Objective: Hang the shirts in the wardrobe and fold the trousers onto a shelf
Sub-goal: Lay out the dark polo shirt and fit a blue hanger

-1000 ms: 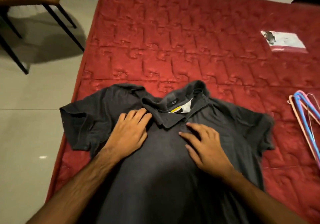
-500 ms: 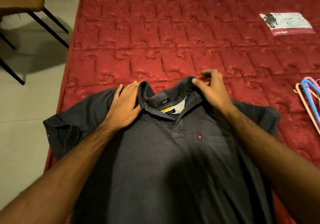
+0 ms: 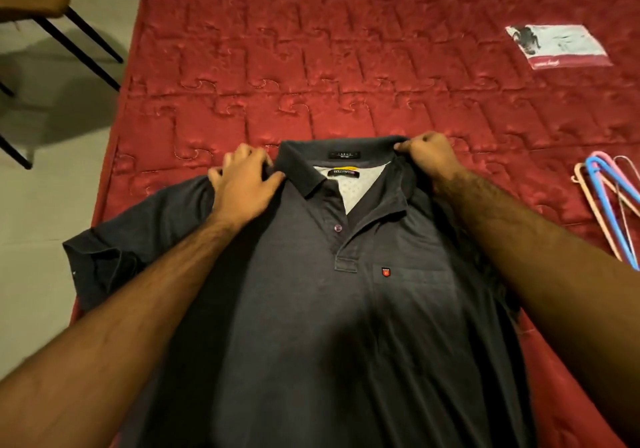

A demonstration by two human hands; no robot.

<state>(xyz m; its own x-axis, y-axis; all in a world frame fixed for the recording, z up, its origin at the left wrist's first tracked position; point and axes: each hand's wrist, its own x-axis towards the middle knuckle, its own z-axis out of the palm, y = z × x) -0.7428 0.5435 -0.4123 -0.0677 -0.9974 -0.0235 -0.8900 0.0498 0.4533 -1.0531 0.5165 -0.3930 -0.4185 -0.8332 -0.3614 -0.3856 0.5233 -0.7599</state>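
A dark grey polo shirt (image 3: 311, 309) lies face up on the red quilted mattress (image 3: 311, 67), collar away from me and its placket unbuttoned. My left hand (image 3: 246, 184) grips the shirt at the left end of the collar, fingers curled into the cloth. My right hand (image 3: 427, 155) pinches the right end of the collar and holds it pulled outward. The collar is spread wide, showing the neck labels and white lining. The left sleeve hangs over the mattress edge.
Several plastic hangers (image 3: 609, 202), blue, pink and pale, lie on the mattress at the right. A white label patch (image 3: 557, 46) is on the mattress at the far right. A chair (image 3: 41, 8) stands on the tiled floor (image 3: 41, 222) at the left.
Both hands slid from the shirt's chest up to the collar ends and took hold of them. The collar is now pulled apart and flat, and the placket has opened.
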